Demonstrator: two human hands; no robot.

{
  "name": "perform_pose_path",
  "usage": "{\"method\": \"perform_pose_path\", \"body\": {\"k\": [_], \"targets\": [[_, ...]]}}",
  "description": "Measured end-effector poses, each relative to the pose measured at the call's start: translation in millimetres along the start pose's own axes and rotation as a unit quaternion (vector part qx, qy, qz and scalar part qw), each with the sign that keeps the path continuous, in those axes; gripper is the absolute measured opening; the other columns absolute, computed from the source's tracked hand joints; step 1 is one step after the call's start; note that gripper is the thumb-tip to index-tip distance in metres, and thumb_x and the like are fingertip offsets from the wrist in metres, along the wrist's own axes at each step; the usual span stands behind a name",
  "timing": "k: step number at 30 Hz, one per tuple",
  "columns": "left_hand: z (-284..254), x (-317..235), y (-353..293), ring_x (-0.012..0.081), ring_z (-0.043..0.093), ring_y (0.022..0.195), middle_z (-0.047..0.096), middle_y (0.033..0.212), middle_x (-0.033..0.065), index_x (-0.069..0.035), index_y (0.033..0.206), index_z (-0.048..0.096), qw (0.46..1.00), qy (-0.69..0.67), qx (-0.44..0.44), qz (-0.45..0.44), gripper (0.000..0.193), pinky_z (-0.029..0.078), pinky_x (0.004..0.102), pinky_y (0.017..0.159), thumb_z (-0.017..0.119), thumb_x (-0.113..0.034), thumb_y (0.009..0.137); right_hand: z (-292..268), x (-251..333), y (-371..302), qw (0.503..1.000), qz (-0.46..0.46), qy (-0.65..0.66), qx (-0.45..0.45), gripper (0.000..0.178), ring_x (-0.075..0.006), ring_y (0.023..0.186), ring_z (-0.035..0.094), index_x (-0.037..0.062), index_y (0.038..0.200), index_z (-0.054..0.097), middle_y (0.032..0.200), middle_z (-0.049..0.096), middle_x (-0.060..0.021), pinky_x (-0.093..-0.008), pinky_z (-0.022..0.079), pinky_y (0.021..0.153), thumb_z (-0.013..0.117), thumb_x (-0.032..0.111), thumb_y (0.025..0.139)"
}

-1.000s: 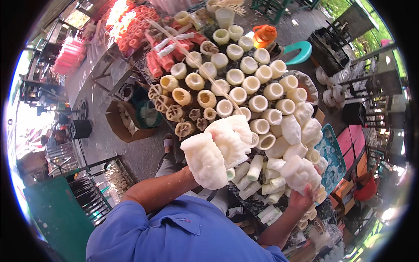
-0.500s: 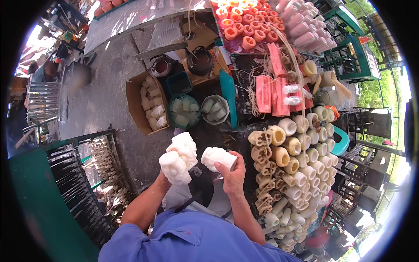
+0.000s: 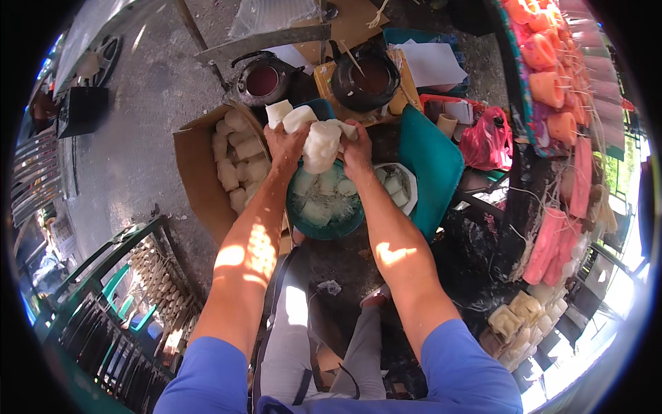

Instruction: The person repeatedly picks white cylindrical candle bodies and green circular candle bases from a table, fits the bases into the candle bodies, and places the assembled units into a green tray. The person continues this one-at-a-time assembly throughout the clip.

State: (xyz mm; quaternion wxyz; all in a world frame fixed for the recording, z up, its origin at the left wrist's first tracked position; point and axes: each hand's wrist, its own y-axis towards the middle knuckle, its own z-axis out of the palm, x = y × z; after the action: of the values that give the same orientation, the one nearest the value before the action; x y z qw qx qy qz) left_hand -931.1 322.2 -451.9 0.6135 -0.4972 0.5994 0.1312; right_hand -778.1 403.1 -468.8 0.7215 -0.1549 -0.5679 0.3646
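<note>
Both my hands are stretched out over a round teal basin (image 3: 347, 232) of water, where pale blocks lie under the surface. My left hand (image 3: 285, 145) is closed round white wax candles, one (image 3: 278, 112) poking up beside its fingers. At the right of this cluster, my right hand (image 3: 357, 150) is closed on a white candle (image 3: 343, 128), mostly hidden by its fingers. Between the hands a thick, carved-looking candle (image 3: 322, 147) stands upright above the water; which hand bears it I cannot tell.
Left of the basin, an open cardboard box (image 3: 195, 172) holds several white candles. A white tub (image 3: 414, 191) of pale blocks adjoins the basin, beside a teal panel (image 3: 436, 169). Beyond are a dark kettle (image 3: 263, 81) and a blackened pot (image 3: 355, 86). Orange candles (image 3: 547, 88) hang at right.
My hands have gone forward from near my body to above the basin, carrying the white candles. They have come closer together, and the view has shifted toward the basin and kettles.
</note>
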Motion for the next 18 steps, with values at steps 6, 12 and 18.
{"method": "perform_pose_path", "body": {"k": [6, 12, 18], "targets": [[35.9, 70.8, 45.5, 0.0412, 0.039, 0.140, 0.038, 0.146, 0.0210, 0.003, 0.115, 0.074, 0.985, 0.137, -0.107, -0.001, 0.069, 0.037, 0.0494, 0.118, 0.091, -0.042, 0.066, -3.3, -77.8, 100.7, 0.992, 0.051, 0.108, -0.034, 0.032, -0.0233, 0.102, 0.069, 0.0101, 0.126, 0.059, 0.113, 0.070, -0.0083, -0.0400, 0.059, 0.087, 0.070, 0.029, 0.102], [42.6, 100.2, 58.3, 0.0414, 0.038, 0.140, 0.034, 0.151, 0.0235, 0.000, 0.117, 0.075, 0.962, 0.227, -0.146, 0.034, 0.070, 0.034, 0.0481, 0.120, 0.091, -0.046, 0.066, -20.5, -106.7, 133.4, 0.966, 0.194, 0.129, 0.109, 0.047, -0.0298, 0.104, 0.070, 0.0073, 0.111, 0.070, 0.111, 0.075, -0.0116, -0.0446, 0.053, 0.097, 0.073, 0.050, 0.091], [41.7, 106.0, 59.7, 0.0407, 0.036, 0.142, 0.032, 0.151, 0.0228, 0.001, 0.120, 0.075, 0.965, 0.222, -0.128, 0.051, 0.074, 0.035, 0.0476, 0.120, 0.092, -0.046, 0.065, -21.6, -107.2, 156.3, 0.962, 0.242, 0.116, 0.043, 0.060, -0.0325, 0.112, 0.068, 0.0058, 0.126, 0.065, 0.122, 0.071, -0.0144, -0.0506, 0.052, 0.101, 0.071, 0.055, 0.092]]}}
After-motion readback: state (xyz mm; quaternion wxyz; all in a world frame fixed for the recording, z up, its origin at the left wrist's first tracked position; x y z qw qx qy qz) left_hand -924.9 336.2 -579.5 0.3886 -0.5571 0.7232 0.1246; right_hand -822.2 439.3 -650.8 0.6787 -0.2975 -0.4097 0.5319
